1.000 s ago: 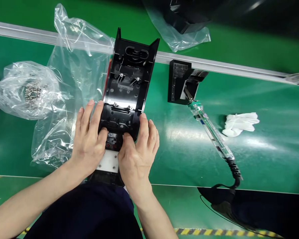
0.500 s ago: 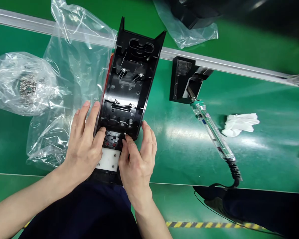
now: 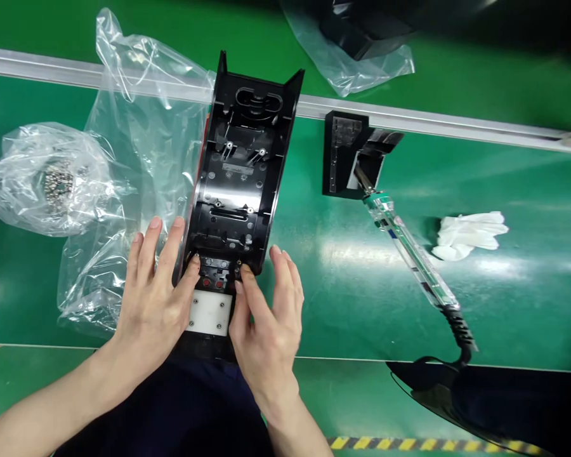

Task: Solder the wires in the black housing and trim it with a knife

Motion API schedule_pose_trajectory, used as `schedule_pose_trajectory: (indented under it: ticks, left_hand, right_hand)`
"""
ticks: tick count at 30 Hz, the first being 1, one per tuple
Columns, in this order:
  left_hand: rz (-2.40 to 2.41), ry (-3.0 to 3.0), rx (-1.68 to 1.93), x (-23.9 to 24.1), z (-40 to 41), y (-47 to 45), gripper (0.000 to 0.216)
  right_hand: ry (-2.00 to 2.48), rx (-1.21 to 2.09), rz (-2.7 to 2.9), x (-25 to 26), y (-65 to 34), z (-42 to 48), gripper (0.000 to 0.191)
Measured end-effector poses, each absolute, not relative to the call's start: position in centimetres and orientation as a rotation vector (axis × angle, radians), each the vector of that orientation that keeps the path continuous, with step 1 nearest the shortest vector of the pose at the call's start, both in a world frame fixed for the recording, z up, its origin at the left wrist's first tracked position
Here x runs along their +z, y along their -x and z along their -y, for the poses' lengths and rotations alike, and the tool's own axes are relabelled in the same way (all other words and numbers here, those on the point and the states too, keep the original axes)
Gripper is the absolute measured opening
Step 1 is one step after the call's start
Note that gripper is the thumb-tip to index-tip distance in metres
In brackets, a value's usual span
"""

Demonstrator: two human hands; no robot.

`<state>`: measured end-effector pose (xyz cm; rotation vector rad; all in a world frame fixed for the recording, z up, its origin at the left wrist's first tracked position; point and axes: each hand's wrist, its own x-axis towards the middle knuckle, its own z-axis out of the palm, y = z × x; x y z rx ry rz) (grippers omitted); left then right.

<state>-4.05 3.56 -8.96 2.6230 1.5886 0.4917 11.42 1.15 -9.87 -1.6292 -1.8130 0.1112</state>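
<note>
A long black plastic housing (image 3: 240,171) lies open side up on the green table, its near end over a white block (image 3: 210,313) on a black fixture. My left hand (image 3: 155,289) lies flat against the housing's left near corner, fingers stretched out, thumb on the lower edge. At the right near corner my right hand (image 3: 266,317) has its fingers spread, thumb and forefinger tips touching the housing's lower edge. Neither hand grips anything that I can make out.
A large clear plastic bag (image 3: 137,158) lies left of the housing, with a smaller bag of metal screws (image 3: 52,178) further left. To the right stand a black holder (image 3: 345,155), an electric screwdriver (image 3: 409,254) with cable, and white gloves (image 3: 471,235). A metal rail (image 3: 433,124) crosses behind.
Both hands have slid back toward me, down to the housing's near end. My right hand's fingers have loosened from the housing's side and now spread out.
</note>
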Motion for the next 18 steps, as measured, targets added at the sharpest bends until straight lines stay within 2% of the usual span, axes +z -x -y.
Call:
schedule_pose_trajectory:
  ticks: [4, 6, 9, 11, 15, 17, 18]
  left_hand:
    - [-1.553, -2.64, 0.502, -8.8, -3.4, 4.2, 0.032]
    - [-1.523, -2.621, 0.555, -8.7, -3.2, 4.5, 0.03]
    - [-1.434, -2.576, 0.737, -8.8, -3.2, 4.9, 0.036]
    - [-1.377, -2.573, 0.866, -8.8, -3.3, 5.2, 0.045]
    - [-1.36, -2.62, 0.979, -8.2, -3.5, 5.6, 0.054]
    - [-1.427, -2.618, 0.981, -7.9, -3.7, 5.9, 0.054]
    - [-1.45, -2.612, 0.982, -7.8, -3.9, 6.1, 0.054]
  right_hand:
    - [1.541, 0.313, 1.266, -9.5, -13.3, -0.4, 0.019]
    - [1.381, 0.634, 0.771, -9.5, -15.0, -0.6, 0.017]
    - [0.832, 1.081, 0.038, -9.4, -18.1, -1.8, 0.024]
    - [0.595, 1.109, -0.159, -9.2, -20.0, -3.0, 0.026]
    - [0.301, 0.989, -0.205, -7.2, -22.1, -4.8, 0.037]
    - [-0.353, 1.03, -0.48, -5.4, -22.4, -5.1, 0.047]
    - [-0.945, 1.0, -0.672, -4.5, -22.5, -5.0, 0.05]
